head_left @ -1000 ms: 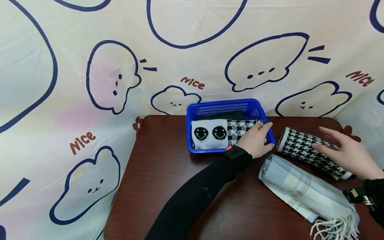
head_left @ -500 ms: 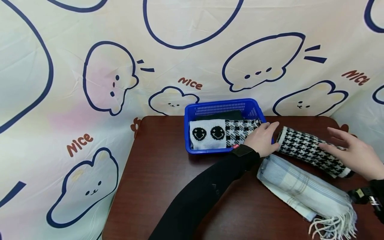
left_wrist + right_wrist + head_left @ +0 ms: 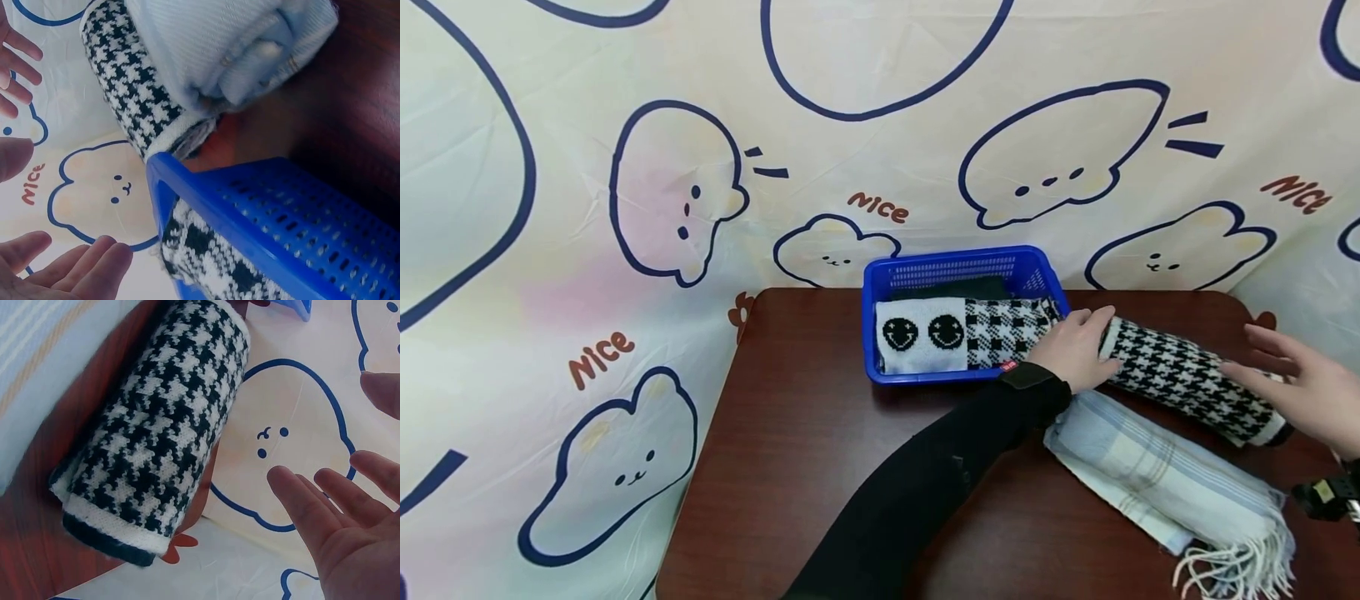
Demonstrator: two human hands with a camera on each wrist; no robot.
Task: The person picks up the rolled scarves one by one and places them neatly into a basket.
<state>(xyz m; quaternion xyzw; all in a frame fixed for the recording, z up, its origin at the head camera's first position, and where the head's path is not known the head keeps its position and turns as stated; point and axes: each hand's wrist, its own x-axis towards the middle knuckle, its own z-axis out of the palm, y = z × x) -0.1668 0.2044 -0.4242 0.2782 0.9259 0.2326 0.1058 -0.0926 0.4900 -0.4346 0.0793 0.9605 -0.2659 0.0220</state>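
Houndstooth knit roll [image 3: 1187, 375]: laid on the brown wooden table [image 3: 790, 467] between two bare hands, its left end by the left hand [image 3: 1075, 350], its right end below the right hand [image 3: 1303, 387]. In the wrist views, it is seen apart from the fingertips on both sides.
Pattern: black-and-white houndstooth, closed by a pale band at each end; a dark layer is exposed under the band at the right end. The cylinder is set aslant, from far left to near right.
Left hand's pose: held palm down between basket and roll, fingers extended and thumb parted, with nothing gripped. A black sleeve [image 3: 895, 492] is stretched across the table behind it.
Right hand's pose: raised over the roll's right end, fingers loosely straight and pointed left, thumb set apart; nothing is clasped.
Fringed plaid scarf [image 3: 1165, 467]: rolled in pale blue and cream, placed just on the near side of the houndstooth piece, its white tassels [image 3: 1240, 567] spilled at the near right.
Blue plastic basket [image 3: 917, 379]: stood at the far edge, left of the roll; a smiley-face knit [image 3: 919, 354] with a checked half is packed in front of a dark green cloth [image 3: 955, 288].
Backdrop [image 3: 865, 158]: a pale sheet printed with cartoon outlines and "Nice".
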